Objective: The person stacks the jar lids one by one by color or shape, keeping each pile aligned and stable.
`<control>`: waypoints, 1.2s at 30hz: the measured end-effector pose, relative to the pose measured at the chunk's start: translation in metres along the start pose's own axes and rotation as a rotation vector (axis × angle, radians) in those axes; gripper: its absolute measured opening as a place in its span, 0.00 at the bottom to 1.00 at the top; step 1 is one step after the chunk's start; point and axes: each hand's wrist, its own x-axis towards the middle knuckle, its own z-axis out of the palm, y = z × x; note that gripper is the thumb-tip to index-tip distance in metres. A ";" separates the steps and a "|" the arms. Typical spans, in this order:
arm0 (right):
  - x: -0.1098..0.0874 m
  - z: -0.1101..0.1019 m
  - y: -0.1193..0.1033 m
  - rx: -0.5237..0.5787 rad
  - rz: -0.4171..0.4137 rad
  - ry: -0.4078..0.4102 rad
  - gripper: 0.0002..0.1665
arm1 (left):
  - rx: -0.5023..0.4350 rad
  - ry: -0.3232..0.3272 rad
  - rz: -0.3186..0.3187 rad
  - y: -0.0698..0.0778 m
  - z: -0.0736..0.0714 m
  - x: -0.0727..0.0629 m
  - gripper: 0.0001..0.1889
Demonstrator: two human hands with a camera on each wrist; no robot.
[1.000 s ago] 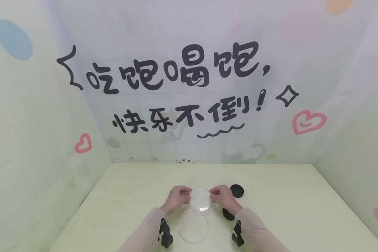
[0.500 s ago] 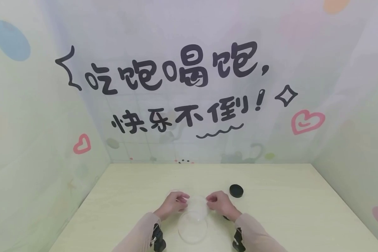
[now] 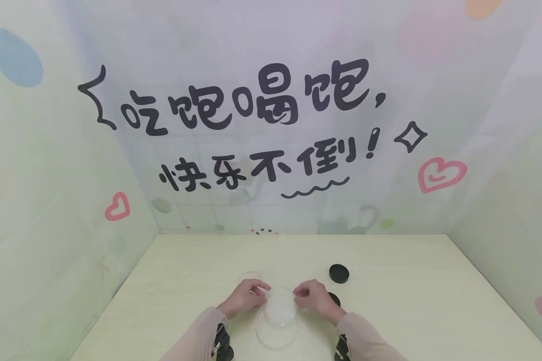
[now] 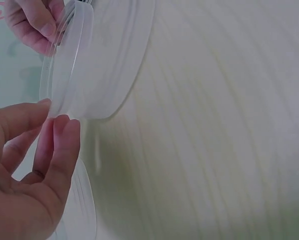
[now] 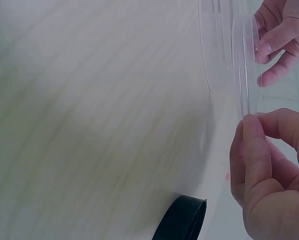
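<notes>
Both hands hold a clear round plastic disc with a low rim (image 3: 280, 310) between them. My left hand (image 3: 246, 297) pinches its left edge between thumb and fingertips, plain in the left wrist view. At the opposite edge, my right hand (image 3: 313, 296) pinches the rim with thumb and curled fingers. A larger clear round dish (image 3: 276, 342) lies on the table nearer the body, and the held disc overlaps its far part in the head view. Side-on in the right wrist view, the held disc (image 5: 244, 65) stands close over the larger dish (image 5: 217, 60).
Behind the left hand lies another clear round piece (image 3: 250, 275), partly covered by it. A black round lid (image 3: 339, 274) sits beyond the right hand; a second black lid (image 3: 333, 299) is half hidden by the right wrist. The table (image 3: 185, 265) meets printed cloth walls.
Both hands have come back toward the body, bringing the clear disc from behind the larger dish to overlap it. More of the clear piece behind the left hand shows.
</notes>
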 end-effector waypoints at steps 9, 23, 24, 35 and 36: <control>-0.001 0.005 0.000 0.008 -0.006 -0.024 0.09 | 0.008 -0.028 0.005 -0.004 -0.001 -0.001 0.11; -0.005 0.009 -0.004 0.017 -0.039 -0.073 0.08 | 0.020 -0.059 0.047 -0.008 0.000 -0.003 0.09; -0.005 0.009 -0.003 0.019 -0.040 -0.074 0.08 | 0.028 -0.060 0.047 -0.008 0.000 -0.003 0.09; -0.009 0.009 0.000 0.025 -0.095 -0.108 0.08 | 0.038 -0.088 0.051 -0.005 0.000 -0.009 0.08; -0.008 0.009 0.001 0.021 -0.108 -0.110 0.07 | 0.036 -0.088 0.053 -0.006 0.000 -0.009 0.08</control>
